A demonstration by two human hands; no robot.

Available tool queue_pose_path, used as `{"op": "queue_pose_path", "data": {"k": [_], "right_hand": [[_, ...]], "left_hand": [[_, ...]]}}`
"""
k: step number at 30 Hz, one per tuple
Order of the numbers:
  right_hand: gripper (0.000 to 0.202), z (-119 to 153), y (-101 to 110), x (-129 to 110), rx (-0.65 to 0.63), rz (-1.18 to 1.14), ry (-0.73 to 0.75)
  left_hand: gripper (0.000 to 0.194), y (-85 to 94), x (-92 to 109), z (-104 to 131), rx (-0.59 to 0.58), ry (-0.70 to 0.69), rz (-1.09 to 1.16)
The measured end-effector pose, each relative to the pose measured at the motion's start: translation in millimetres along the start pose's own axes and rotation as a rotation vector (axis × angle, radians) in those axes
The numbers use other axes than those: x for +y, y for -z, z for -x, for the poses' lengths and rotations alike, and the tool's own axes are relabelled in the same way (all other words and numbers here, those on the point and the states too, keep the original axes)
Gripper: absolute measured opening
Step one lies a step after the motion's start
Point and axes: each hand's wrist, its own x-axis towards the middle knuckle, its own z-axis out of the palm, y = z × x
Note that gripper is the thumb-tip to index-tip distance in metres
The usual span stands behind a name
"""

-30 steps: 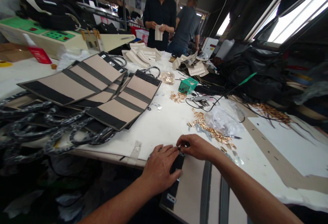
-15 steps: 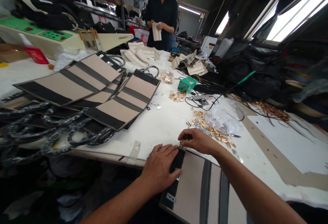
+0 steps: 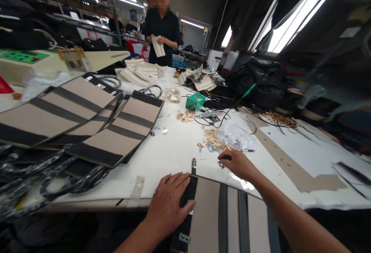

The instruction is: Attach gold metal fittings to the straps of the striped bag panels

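A beige panel with dark stripes (image 3: pixel 205 214) lies at the near table edge. My left hand (image 3: pixel 171 197) rests flat on its black end strip, fingers spread, holding nothing. Beyond the panel's top corner, a dark strap with a metal clasp (image 3: pixel 194 165) sticks out over the white table. My right hand (image 3: pixel 236 163) is above the table to the right of that clasp, its fingers pinched on a small metal plate (image 3: pixel 221 165). Gold-coloured metal pieces (image 3: pixel 211 140) are scattered just beyond my right hand.
Stacked striped panels (image 3: pixel 116 137) with wrapped handles fill the left. A green box (image 3: pixel 195 102), plastic bag (image 3: pixel 236 133) and cables lie further back. Across the table a person (image 3: pixel 162 25) holds a beige piece (image 3: pixel 158 46).
My right hand has moved away from the panel's corner to the right, with a small metal plate now showing at its fingers. The strap's clasp is now uncovered. The view has shifted right.
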Motion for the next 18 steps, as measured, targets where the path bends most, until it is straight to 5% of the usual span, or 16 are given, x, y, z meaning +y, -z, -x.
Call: {"op": "queue_pose_path", "data": {"k": [5,9,18], "right_hand": [[0.024,11.5,30.3,63.8,-0.027,0.220,-0.145],[0.025,22.1,37.3,87.8,0.041,0.230,-0.216],[0.024,-17.3,-8.5,43.7,0.123,0.098,-0.135]], "left_hand": [[0.056,-11.4,-14.6,-1.1,0.054,-0.086,-0.122],[0.058,-19.0,-27.3,-2.6,0.137,-0.175,-0.189],[0.062,-26.6,-50.2,-7.8,0.183,-0.326,-0.289]]}}
